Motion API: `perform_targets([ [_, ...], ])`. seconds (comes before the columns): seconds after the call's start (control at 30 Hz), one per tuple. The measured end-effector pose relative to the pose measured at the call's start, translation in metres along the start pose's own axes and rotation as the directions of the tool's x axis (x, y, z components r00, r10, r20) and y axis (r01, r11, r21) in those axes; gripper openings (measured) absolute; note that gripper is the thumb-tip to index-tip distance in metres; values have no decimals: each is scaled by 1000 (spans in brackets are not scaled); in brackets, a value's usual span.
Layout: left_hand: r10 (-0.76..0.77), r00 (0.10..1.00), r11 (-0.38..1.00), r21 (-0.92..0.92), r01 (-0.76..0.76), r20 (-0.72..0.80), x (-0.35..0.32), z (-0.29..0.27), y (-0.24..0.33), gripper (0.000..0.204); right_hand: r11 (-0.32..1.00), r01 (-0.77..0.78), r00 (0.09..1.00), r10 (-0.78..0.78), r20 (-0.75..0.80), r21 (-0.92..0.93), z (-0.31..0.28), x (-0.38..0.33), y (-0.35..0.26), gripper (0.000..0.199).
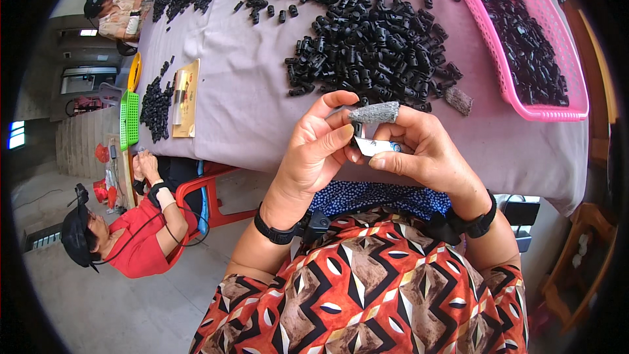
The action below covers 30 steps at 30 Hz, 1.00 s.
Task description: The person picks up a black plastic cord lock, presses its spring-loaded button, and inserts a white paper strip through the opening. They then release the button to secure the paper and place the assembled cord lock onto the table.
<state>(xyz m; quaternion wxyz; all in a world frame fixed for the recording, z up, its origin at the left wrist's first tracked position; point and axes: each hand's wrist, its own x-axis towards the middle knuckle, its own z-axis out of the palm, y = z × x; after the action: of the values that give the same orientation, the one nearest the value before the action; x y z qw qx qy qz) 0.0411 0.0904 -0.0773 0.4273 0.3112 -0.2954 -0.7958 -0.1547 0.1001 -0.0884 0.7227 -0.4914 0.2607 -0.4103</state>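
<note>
My left hand (318,144) is closed, thumb and fingertips pinching a small black cylindrical part (358,129), mostly hidden by fingers. Close against it, my right hand (426,147) is closed on a small white piece (371,147) with blue marks, gripped between thumb and fingers; its exact kind does not show. A grey knitted finger cover (377,113) sits over my right index finger, which reaches across above the black part. Just beyond my hands lies a large heap of black cylindrical parts (370,49). A second grey knitted piece (458,101) rests at the heap's right edge.
At the right, a pink plastic basket (567,113) holds many black parts. Smaller heaps lie at the left, beside a tan card (185,101) and a green basket (129,121). Two co-workers sit along the left, the nearer in a red top (141,239).
</note>
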Motion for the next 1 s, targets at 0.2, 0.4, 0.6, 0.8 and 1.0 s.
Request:
perform_targets([
  [0.2, -4, 1000, 1000, -6, 4, 1, 0, -1, -2, 40, 1000, 9, 1000, -10, -13, -8, 1, 0, -1, 34],
  [0.4, -20, 997, 999, -43, 23, 69, -1, 0, -1, 41, 991, 0, 1000, 4, -29, 136, 3, 3, -4, 35],
  [0.6, 3, 1000, 1000, -14, -3, -4, 0, -1, -2, 41, 999, -23, 1000, 23, 18, -31, -1, 0, -3, 37],
  [0.8, 17, 1000, 1000, 11, -17, 11, 0, -2, -4, 40, 999, -32, 999, 32, 8, -21, 2, 1, -6, 35],
  [1.0, 10, 999, 1000, -21, -10, 33, -1, -4, -4, 40, 1000, -6, 1000, 6, 16, 12, 0, 1, 2, 34],
])
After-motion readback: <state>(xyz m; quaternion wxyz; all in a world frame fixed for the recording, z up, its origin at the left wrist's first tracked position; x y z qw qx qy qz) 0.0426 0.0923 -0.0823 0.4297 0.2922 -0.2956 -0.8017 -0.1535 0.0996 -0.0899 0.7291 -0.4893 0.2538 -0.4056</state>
